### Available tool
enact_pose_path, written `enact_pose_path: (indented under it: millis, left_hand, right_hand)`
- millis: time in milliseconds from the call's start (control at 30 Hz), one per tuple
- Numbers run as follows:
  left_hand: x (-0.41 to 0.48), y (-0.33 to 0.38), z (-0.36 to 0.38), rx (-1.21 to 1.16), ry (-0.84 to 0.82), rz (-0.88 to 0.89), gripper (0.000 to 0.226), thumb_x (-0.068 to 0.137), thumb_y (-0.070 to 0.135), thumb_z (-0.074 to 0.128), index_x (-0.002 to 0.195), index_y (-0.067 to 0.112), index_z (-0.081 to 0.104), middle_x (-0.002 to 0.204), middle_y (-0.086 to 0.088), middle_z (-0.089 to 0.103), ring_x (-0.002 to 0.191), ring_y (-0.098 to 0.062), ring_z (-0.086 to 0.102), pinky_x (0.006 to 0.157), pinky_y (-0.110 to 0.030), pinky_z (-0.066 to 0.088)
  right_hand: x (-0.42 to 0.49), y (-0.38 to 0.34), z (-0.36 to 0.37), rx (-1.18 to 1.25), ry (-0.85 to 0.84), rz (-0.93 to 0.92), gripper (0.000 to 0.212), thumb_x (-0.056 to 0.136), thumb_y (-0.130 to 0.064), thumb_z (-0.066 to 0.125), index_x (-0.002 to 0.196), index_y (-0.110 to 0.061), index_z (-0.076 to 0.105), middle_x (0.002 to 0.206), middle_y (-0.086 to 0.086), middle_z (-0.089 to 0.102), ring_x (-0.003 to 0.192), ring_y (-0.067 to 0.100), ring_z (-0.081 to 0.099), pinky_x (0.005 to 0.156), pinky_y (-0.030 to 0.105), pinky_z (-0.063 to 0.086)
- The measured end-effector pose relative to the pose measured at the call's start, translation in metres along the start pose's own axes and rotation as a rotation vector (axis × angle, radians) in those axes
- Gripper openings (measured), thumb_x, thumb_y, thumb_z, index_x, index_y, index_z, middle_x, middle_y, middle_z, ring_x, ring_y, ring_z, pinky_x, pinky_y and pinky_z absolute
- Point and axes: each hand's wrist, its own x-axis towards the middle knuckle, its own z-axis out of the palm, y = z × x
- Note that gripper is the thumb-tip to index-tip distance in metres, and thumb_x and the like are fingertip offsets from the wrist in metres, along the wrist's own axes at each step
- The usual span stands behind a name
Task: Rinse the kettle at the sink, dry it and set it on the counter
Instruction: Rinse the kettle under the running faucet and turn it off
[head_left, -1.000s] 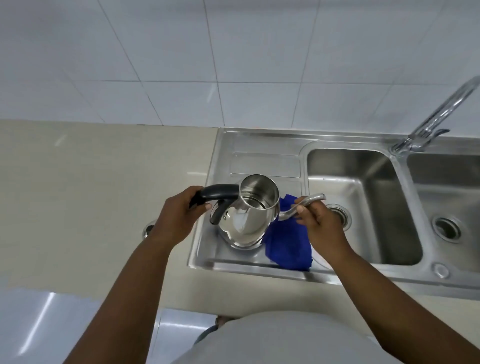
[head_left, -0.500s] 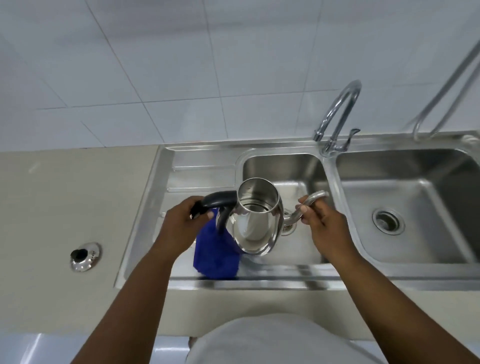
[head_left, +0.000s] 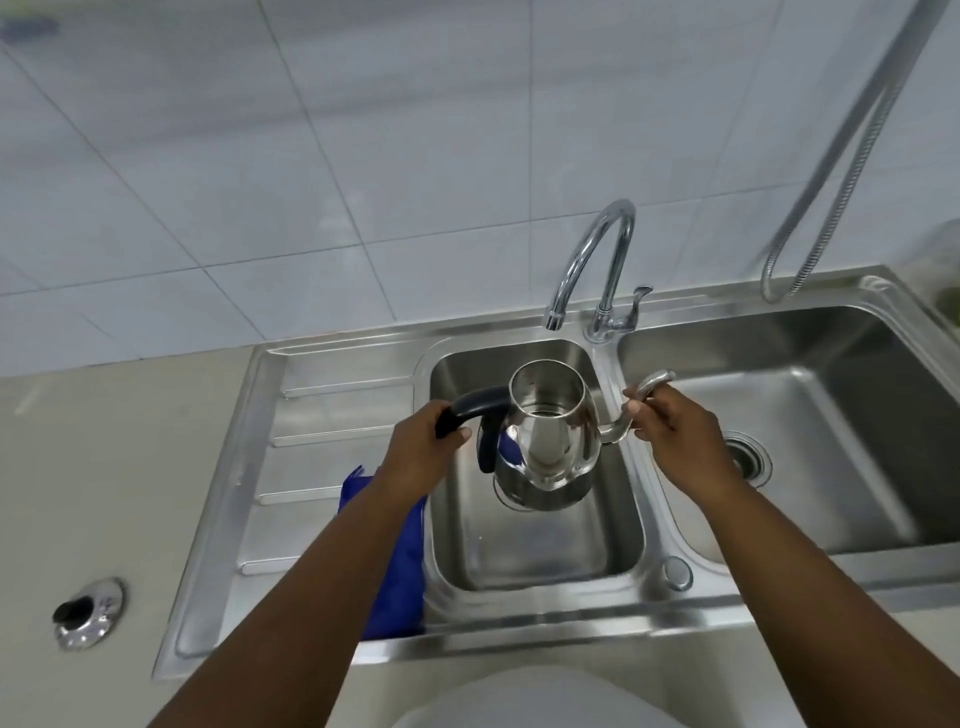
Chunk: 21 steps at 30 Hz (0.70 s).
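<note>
At frame centre over sink (head_left: 519, 551), left grip (head_left: 418, 452) is clamping kettle (head_left: 550, 441) handle (head_left: 467, 408), right grip (head_left: 675, 441) pinching spout (head_left: 652, 384); rinse likely pending, tap (head_left: 592, 260) needs opening.

Silver kettle (head_left: 550, 441), black handle (head_left: 470, 410); blue cloth (head_left: 395, 571); white tiles (head_left: 311, 156).

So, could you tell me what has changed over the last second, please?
The kettle was carried rightward, off the drainboard and the blue cloth, and now hangs over the left basin near the faucet. No grip changed: the left hand holds the black handle, the right hand the spout. The cloth stays on the drainboard.
</note>
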Motion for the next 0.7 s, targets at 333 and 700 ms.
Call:
enact_pose_path:
  millis: [333, 700]
  left_hand:
    - [0.045, 0.000, 0.011, -0.002, 0.047, 0.021, 0.017, 0.091, 0.021, 0.064, 0.106, 0.022, 0.058, 0.080, 0.006, 0.059, 0.071, -0.007, 0.055, 0.062, -0.019, 0.040]
    - [0.063, 0.003, 0.014, 0.032, 0.036, 0.009, 0.020, 0.091, 0.023, 0.063, 0.110, 0.018, 0.059, 0.088, 0.000, 0.061, 0.073, -0.009, 0.054, 0.063, -0.016, 0.039]
  right_hand:
    - [0.090, 0.007, -0.034, 0.187, -0.094, 0.160, 0.033, 0.088, 0.008, 0.059, 0.108, -0.017, 0.069, 0.116, 0.014, 0.072, 0.108, 0.028, 0.068, 0.102, 0.044, 0.050]
    - [0.181, 0.003, -0.037, -0.333, -0.180, 0.037, 0.055, 0.098, -0.003, 0.050, 0.151, -0.012, 0.040, 0.152, 0.012, 0.050, 0.143, 0.029, 0.045, 0.117, 0.035, 0.030]
